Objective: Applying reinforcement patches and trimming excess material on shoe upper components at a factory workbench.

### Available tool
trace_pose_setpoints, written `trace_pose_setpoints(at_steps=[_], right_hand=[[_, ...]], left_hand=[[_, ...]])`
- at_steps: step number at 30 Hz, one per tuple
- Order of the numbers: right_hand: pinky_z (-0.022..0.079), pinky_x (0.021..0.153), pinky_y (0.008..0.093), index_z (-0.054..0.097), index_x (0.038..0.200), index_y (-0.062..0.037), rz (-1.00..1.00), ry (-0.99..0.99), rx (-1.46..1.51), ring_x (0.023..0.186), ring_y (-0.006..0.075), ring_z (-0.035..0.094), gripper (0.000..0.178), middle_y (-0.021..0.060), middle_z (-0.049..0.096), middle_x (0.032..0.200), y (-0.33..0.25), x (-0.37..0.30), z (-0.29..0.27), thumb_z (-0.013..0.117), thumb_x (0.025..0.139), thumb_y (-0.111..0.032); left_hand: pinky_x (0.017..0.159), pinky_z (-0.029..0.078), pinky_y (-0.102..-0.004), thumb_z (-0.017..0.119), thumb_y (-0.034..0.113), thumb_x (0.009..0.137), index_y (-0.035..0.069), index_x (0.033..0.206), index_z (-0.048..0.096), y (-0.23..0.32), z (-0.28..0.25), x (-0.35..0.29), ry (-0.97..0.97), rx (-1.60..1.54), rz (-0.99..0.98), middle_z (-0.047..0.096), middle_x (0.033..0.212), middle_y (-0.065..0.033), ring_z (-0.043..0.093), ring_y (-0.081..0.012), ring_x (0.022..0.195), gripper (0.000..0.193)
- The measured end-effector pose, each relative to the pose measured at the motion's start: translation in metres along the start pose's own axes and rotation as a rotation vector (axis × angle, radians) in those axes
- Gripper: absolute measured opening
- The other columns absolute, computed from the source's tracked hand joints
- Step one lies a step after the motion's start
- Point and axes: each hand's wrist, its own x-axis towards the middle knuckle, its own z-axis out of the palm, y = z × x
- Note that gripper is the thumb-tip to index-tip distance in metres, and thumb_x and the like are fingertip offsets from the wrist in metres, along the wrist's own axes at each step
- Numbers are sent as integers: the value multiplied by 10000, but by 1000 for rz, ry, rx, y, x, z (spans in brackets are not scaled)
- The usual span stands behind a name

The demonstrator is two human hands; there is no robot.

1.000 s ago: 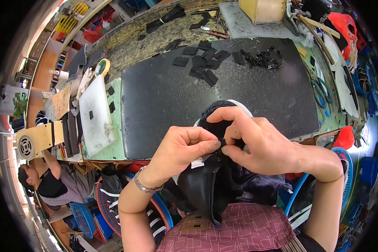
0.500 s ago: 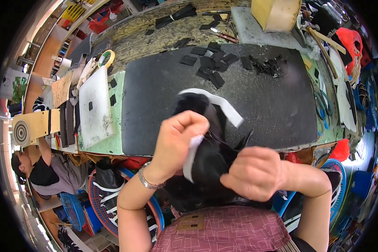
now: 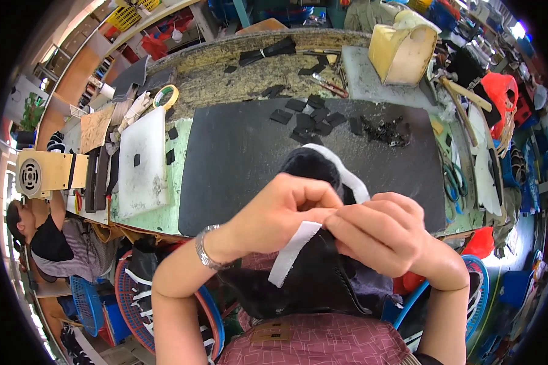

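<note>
A black boot upper [image 3: 319,277] with a fuzzy dark lining and a zipper lies across my lap and the near edge of the table. White strips [image 3: 295,252] run along its edges, one beside my left hand and another curving on the far side. My left hand [image 3: 280,213], closed in a pinch, grips the upper's edge. Touching it, my right hand [image 3: 380,231] is also closed, with thumb and fingers pinched at the same spot. Whatever small bit lies between the fingertips is hidden.
A black mat [image 3: 237,158] covers the table, with small black patches [image 3: 313,121] and a pile of black bits [image 3: 386,131] on it. Scissors [image 3: 453,179] lie at right, a white board [image 3: 143,164] at left. Blue-rimmed baskets [image 3: 125,298] flank me. Another person [image 3: 61,237] sits far left.
My right hand has come up and left to meet my left hand, which has moved right. The boot upper has turned, bringing its zipper into sight. The view has tilted up slightly.
</note>
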Motion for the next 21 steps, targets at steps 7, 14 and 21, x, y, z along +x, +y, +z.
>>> trace_pose_setpoints(at_steps=[7,14,21], right_hand=[[475,548,247,628,868,14,-45,-33,-466,630,149,564,233,73,588,824,-2,32,-26,616,654,-76],[409,528,241,611,804,7,-130,-67,-586,634,140,529,161,68,561,769,7,3,1,568,668,-66],[347,564,246,612,758,-37,-188,-21,-439,622,136,524,140,44,558,761,11,-18,7,586,635,-99]], left_hand=[[650,422,-183,586,101,830,-32,856,594,64,-15,39,-286,203,-62,590,766,7,508,-34,707,135],[616,403,-181,584,93,843,-12,816,605,11,-4,32,196,230,47,565,721,42,466,-11,685,111],[577,360,-179,569,114,864,-6,803,580,-8,-5,31,351,248,129,519,701,55,426,-9,662,135]])
